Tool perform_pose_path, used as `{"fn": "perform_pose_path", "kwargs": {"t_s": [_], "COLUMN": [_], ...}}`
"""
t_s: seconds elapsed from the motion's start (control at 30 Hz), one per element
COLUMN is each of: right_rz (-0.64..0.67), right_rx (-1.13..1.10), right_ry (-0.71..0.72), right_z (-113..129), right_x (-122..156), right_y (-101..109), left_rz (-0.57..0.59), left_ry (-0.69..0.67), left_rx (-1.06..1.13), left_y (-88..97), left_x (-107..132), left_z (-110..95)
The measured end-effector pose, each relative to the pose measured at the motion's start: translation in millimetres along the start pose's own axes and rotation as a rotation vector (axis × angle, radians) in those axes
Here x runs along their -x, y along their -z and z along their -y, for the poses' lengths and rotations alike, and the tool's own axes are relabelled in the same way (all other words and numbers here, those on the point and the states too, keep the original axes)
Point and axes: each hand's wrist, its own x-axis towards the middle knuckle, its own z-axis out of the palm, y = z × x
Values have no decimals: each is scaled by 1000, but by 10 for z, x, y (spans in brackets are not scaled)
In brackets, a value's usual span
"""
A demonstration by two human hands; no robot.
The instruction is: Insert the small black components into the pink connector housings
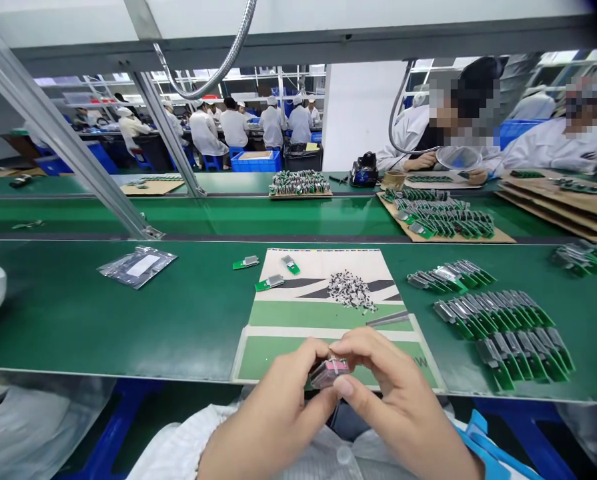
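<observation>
Close to the table's front edge, my left hand point(273, 407) and my right hand point(393, 393) both pinch a small circuit board module point(329, 372) with a metal casing and a pinkish end. Fingers hide part of it. Beneath lies a green and white printed sheet point(271, 357). It bears a heap of tiny black and white parts point(351, 291) and metal tweezers point(388, 319). Two green boards with metal casings, one upper point(291, 265) and one lower point(269, 283), rest by the sheet's far left corner. Another such board point(246, 263) lies just off the sheet.
Rows of similar boards point(498, 313) stand to the right. A silvery bag point(138, 267) lies at left. Across the green line are cardboard trays of boards point(443, 217) and a co-worker point(418, 133) by a round magnifier point(458, 158). A slanted metal post point(78, 127) rises at left.
</observation>
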Motion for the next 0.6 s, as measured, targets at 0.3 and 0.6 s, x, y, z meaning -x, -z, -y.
{"fn": "perform_pose_path", "kwargs": {"t_s": [0.3, 0.6], "right_rz": [-179, -282], "right_rx": [88, 160], "right_ry": [111, 257], "right_z": [23, 20], "right_x": [14, -23], "right_y": [16, 6], "left_rz": [-63, -168], "left_ry": [-67, -218], "left_rx": [-164, -224], "left_y": [-100, -122], "left_x": [-23, -41], "left_z": [34, 70]}}
